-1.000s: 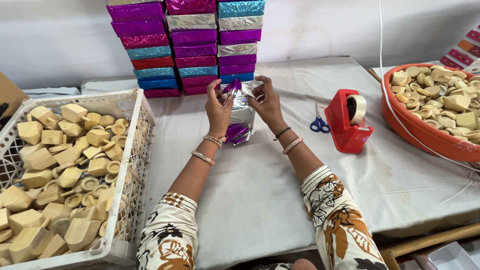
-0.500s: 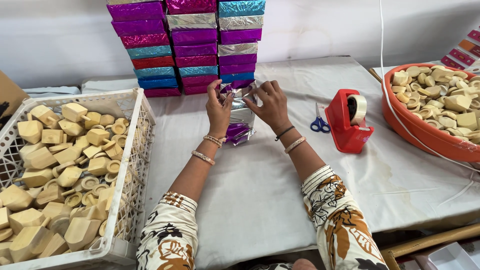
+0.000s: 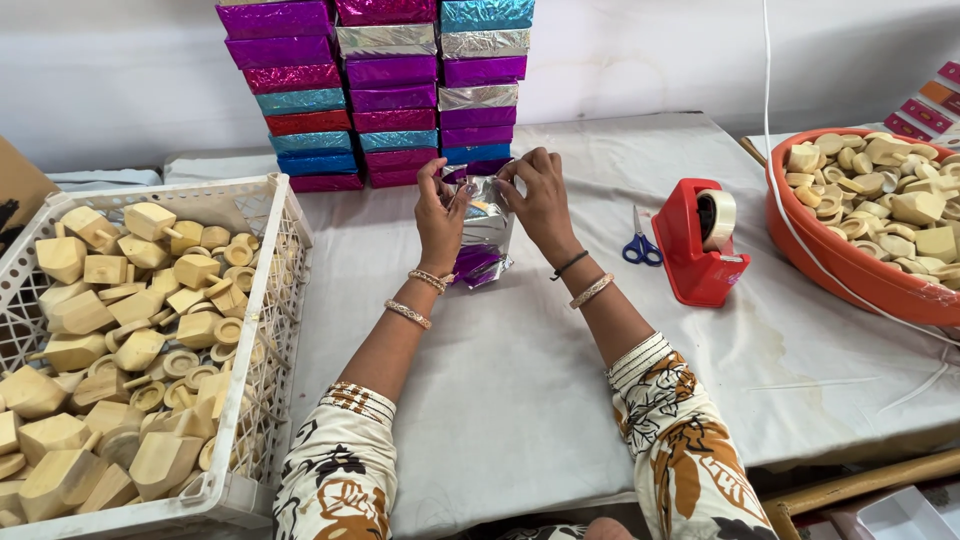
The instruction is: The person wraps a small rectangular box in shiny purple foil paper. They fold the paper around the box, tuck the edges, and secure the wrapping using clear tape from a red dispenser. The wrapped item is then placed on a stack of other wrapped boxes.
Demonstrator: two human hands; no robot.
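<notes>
My left hand (image 3: 440, 212) and my right hand (image 3: 541, 196) both grip a small box wrapped in shiny silver and purple foil (image 3: 484, 232), which stands upright on the white-covered table (image 3: 520, 380). Each hand pinches the foil at the box's top edge, left hand on its left side, right hand on its right. The loose lower end of the foil spreads out on the cloth. Behind the box rises a stack of finished foil-wrapped boxes (image 3: 385, 90) in purple, silver, teal and red.
A white plastic crate (image 3: 262, 330) of wooden spinning tops and rings stands at the left. A red tape dispenser (image 3: 700, 245) and blue-handled scissors (image 3: 640, 245) lie to the right. An orange tub (image 3: 850, 270) of wooden pieces sits far right, a white cable (image 3: 800, 240) crossing it.
Both hands have stayed on the foil box, shifting slightly at its top edge; my right hand's fingers have drawn in closer to the foil.
</notes>
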